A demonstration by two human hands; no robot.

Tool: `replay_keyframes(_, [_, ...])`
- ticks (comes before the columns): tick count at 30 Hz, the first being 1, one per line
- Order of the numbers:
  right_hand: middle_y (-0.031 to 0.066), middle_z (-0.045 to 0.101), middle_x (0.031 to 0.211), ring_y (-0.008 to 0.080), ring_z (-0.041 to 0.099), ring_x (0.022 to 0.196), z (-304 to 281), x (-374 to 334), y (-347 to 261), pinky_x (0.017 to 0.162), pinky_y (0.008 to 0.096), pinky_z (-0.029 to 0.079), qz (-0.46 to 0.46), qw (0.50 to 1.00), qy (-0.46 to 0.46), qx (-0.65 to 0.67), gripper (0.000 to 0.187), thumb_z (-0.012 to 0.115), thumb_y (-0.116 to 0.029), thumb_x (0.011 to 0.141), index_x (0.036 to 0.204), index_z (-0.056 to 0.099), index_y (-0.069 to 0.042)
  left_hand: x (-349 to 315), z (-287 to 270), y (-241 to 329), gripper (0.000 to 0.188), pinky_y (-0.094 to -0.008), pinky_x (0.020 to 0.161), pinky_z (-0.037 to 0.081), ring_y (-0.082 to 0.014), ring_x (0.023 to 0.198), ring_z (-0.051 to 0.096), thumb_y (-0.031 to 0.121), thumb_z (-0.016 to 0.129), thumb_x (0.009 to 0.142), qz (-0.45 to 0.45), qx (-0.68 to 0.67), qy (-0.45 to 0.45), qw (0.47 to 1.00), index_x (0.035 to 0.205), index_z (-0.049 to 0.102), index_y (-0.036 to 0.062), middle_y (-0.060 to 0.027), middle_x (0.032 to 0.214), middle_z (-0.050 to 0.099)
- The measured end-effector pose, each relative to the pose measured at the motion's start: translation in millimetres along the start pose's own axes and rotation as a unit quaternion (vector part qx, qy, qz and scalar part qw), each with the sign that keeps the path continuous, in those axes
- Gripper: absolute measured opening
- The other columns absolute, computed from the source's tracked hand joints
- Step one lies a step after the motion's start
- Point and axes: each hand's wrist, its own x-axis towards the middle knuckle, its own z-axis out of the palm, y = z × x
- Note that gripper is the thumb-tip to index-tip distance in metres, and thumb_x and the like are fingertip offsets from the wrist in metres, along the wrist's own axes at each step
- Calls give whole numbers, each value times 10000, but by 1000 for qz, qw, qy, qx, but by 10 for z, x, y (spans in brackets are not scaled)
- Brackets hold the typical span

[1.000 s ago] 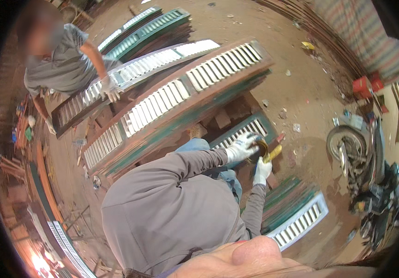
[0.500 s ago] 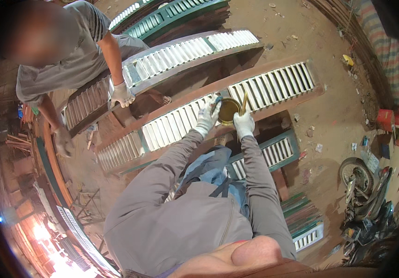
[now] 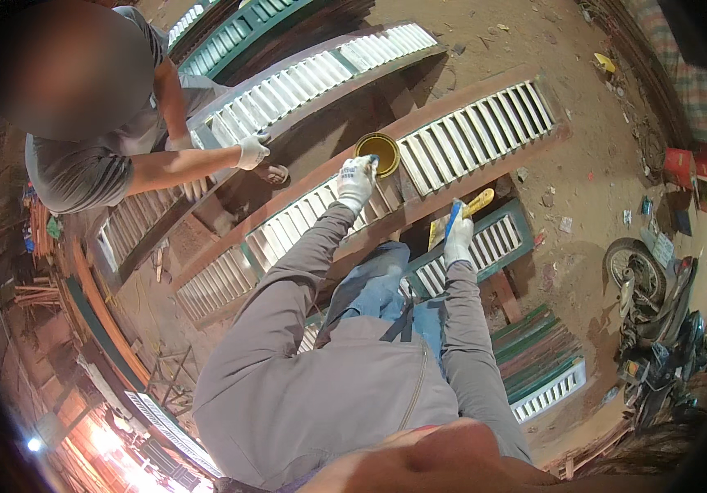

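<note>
Paint can (image 3: 380, 141) beyond left grip (image 3: 357, 182), rim pinched, over louvred shutter (image 3: 481, 133)!
Right grip (image 3: 458, 237), shutter's nearside, clutches half-hidden paintbrush (image 3: 480, 202).

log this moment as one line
left hand: holds can | right hand: holds brush | nearby: brown-framed shutter | co-worker: upper left

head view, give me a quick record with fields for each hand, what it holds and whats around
left hand: white glove, gripping a round can at its edge
right hand: white glove, holding a yellow-handled brush
can position: over the long brown-framed panel with white slats; resting or lifted, cannot tell
brush position: apart from the can, to its right
near right hand: smaller green-framed panel
other person: at upper left, one gloved hand near another slatted panel
right side: motorbike
</note>
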Motion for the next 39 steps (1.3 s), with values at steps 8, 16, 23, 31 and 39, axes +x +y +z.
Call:
replay_keyframes(8, [127, 691, 1090, 219, 641, 967, 224, -258, -236, 867, 340, 468, -120, 991, -50, 21, 437, 541, -363, 970, 1174, 633, 12, 232, 30, -349, 356, -423, 700, 504, -306, 739, 668, 407, 573, 913, -273, -231, -34, 933, 921, 717, 81, -128, 791, 702])
replay_keyframes(16, [40, 676, 1103, 88, 620, 926, 671, -467, -1013, 800, 256, 498, 1, 994, -104, 30, 378, 712, -142, 865, 1196, 635, 21, -107, -555, -123, 338, -372, 748, 479, -222, 737, 643, 337, 442, 999, -126, -131, 55, 982, 1037, 700, 120, -48, 706, 665])
replay_keyframes(23, [49, 690, 1060, 139, 630, 861, 1072, -595, -1255, 791, 298, 496, 55, 994, -29, 92, 406, 693, -317, 891, 1163, 659, -17, -133, -729, 194, 268, -361, 620, 480, -227, 649, 632, 283, 495, 980, -126, -221, 65, 965, 970, 698, 108, -54, 727, 677])
replay_keyframes(31, [53, 659, 1052, 112, 614, 878, 1351, -488, -725, 772, 268, 505, 62, 957, -133, 252, 320, 661, -215, 913, 1149, 638, 0, -334, -511, 125, 235, -361, 800, 476, -221, 834, 666, 172, 573, 936, 26, 110, 97, 989, 1139, 665, 96, -86, 919, 706])
replay_keyframes(39, [97, 637, 1152, 253, 662, 980, 903, -311, -519, 808, 454, 590, 207, 823, -178, 499, 368, 655, -102, 897, 1249, 560, -49, -78, -289, 12, 332, -351, 869, 479, -251, 916, 663, 291, 603, 934, -70, -309, 61, 946, 1146, 642, 38, -115, 1032, 693])
